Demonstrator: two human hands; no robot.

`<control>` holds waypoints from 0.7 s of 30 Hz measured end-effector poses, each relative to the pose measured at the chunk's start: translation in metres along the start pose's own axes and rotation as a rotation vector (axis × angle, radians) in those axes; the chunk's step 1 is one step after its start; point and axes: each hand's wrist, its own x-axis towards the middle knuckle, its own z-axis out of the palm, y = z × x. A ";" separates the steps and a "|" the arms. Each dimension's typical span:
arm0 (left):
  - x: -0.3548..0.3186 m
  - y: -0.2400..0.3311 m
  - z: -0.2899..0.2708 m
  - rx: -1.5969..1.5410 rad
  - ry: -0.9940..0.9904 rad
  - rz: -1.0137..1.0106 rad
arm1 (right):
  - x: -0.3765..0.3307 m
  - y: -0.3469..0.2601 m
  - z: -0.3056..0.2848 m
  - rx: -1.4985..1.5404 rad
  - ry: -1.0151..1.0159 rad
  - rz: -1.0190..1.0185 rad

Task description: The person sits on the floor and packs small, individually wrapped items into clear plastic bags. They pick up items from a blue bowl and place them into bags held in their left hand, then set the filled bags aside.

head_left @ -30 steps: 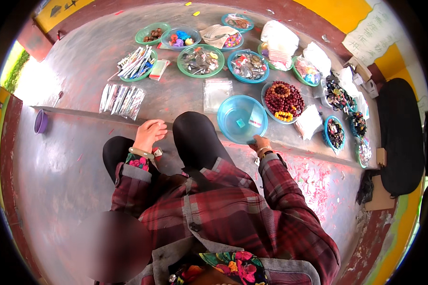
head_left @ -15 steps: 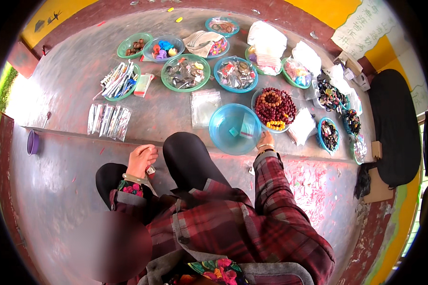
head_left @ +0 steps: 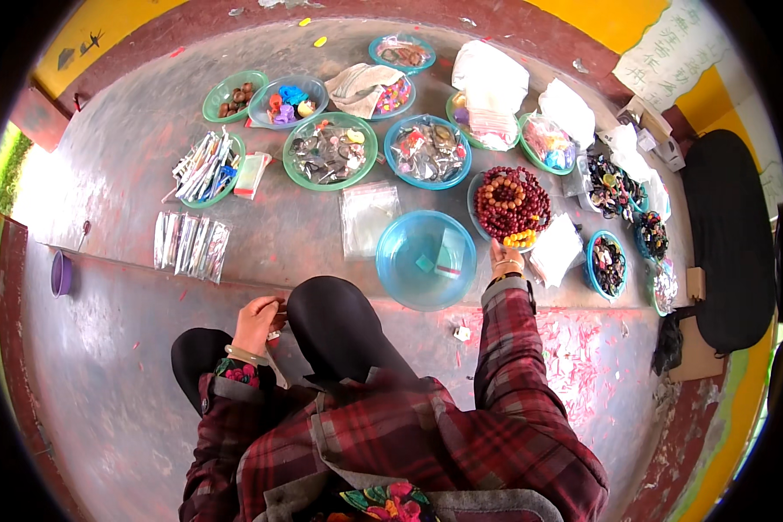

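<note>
My right hand [head_left: 505, 259] is at the near rim of a round clear bowl [head_left: 477, 219] heaped with dark red bead strings [head_left: 513, 200]. Its fingers are bent around the rim, partly hidden, beside a yellow bead string [head_left: 520, 238]. Left of this hand stands a see-through blue bowl [head_left: 426, 294] with a small teal piece [head_left: 424, 263] and a small clear packet [head_left: 448, 261] in it. Beside my raised knee, my left hand [head_left: 259, 324] has its fingers curled in, and I see nothing held in them. A small whitish thing shows under those fingers, too small to name.
Clear plastic bags [head_left: 370, 217] and a row of packaged pens [head_left: 191, 246] lie on the raised ledge. Behind are a green bowl of packets [head_left: 331, 181], a blue bowl [head_left: 428, 181] and a bowl of pens [head_left: 207, 170]. White packets [head_left: 557, 252] lie right of the beads.
My right hand has shifted slightly right along the bead bowl's rim, away from the blue bowl. The view has tilted a little; my left hand stays by the knee.
</note>
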 end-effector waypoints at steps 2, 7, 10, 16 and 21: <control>0.002 0.000 -0.001 0.008 0.019 -0.012 | 0.012 -0.008 0.005 -0.041 -0.024 -0.047; 0.004 -0.001 0.005 0.051 0.047 -0.034 | 0.051 -0.038 -0.004 -0.185 -0.108 -0.151; 0.005 0.001 0.013 0.062 0.056 -0.032 | 0.063 -0.048 -0.024 -0.133 -0.251 -0.059; 0.011 -0.009 -0.003 0.020 0.111 -0.047 | -0.042 0.005 -0.032 -0.719 -0.321 0.041; 0.025 -0.014 -0.005 -0.019 0.114 -0.038 | -0.086 0.047 -0.046 -1.202 -0.405 -0.096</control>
